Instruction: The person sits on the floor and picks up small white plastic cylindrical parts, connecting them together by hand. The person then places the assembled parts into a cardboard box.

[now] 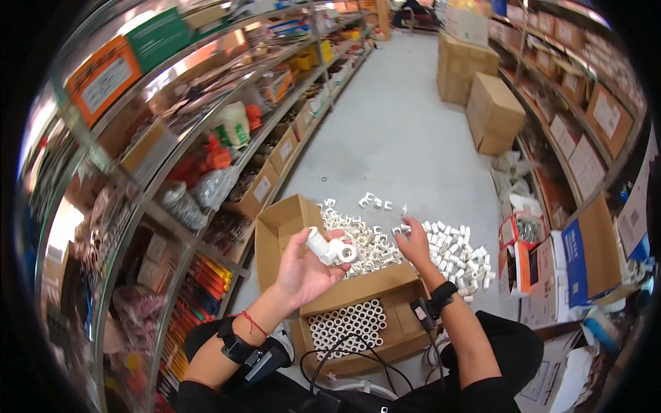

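Observation:
Several white plastic pipe fittings (334,252) rest in my left hand (297,277), palm turned up and fingers curled round them; one shows its round threaded opening. My right hand (415,246) is at the edge of the floor piles, its fingertips closed round a small white fitting that they partly hide. Beside it on the right lies a heap of short white pipe fittings (458,253). To its left spreads a heap of white pipe clips (368,241). Below my hands stands an open cardboard box (398,303). Inside, white fittings (348,327) stand upright in close rows, round openings up.
Metal shelving (227,124) packed with boxes and parts lines the left side; more shelves (551,69) run along the right. Large cartons (494,113) stand on the grey floor (385,117). Several loose clips (376,202) lie beyond the heap. Black cables (354,344) cross the box.

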Demonstrator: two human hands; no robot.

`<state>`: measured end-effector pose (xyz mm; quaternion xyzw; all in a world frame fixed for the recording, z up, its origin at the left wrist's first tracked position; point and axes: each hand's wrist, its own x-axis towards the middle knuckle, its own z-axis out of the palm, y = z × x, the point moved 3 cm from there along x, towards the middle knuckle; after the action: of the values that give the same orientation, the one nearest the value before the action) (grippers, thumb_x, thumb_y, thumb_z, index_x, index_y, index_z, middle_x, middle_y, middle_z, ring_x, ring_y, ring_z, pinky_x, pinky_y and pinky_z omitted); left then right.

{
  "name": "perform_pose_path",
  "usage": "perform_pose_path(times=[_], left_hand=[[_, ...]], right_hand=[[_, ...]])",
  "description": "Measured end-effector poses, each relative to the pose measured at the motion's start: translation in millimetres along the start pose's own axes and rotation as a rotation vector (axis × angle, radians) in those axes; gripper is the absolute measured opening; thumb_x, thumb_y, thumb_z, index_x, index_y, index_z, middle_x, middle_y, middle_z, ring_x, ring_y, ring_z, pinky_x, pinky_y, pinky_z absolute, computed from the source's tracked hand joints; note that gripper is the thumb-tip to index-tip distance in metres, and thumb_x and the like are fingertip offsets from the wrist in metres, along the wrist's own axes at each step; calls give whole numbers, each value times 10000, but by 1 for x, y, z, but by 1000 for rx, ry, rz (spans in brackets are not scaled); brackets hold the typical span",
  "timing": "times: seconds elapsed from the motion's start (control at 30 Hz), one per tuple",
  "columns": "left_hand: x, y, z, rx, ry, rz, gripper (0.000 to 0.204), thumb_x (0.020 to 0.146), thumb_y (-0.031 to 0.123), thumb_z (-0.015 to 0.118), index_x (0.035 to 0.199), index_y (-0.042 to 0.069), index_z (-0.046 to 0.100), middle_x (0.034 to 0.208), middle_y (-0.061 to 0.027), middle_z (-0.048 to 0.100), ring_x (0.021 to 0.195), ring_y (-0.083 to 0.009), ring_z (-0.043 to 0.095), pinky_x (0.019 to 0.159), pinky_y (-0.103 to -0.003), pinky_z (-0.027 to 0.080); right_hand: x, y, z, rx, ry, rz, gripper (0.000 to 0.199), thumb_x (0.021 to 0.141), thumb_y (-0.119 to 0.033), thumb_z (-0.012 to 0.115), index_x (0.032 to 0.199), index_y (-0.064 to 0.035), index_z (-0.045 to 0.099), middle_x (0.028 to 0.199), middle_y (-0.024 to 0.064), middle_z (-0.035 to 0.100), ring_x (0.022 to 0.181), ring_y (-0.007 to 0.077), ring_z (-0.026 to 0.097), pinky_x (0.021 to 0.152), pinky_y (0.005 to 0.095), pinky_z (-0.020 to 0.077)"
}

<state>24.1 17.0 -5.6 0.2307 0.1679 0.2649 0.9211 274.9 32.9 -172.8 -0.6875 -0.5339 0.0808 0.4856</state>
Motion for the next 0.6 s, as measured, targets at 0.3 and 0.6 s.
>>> perform_pose_path(times=[0.3,0.6], left_hand=[[-61,-6,-13,-52,82,51,444,837,436,394,1071,61,431,993,-104,493,868,-207,492,770,-299,424],[-71,-37,-19,-49,58,-97,307,822,328,468,980,65,490,897,-60,517,788,-157,501,649,-271,408]], right_hand=[[-59,-288,-61,111,-645,-480,227,690,-85,614,891,-40,517,878,98,543,724,253,561,606,308,471],[-96,-277,-65,5,-619,-426,279,637,38,638,875,-39,513,865,56,559,628,146,538,551,235,457]])
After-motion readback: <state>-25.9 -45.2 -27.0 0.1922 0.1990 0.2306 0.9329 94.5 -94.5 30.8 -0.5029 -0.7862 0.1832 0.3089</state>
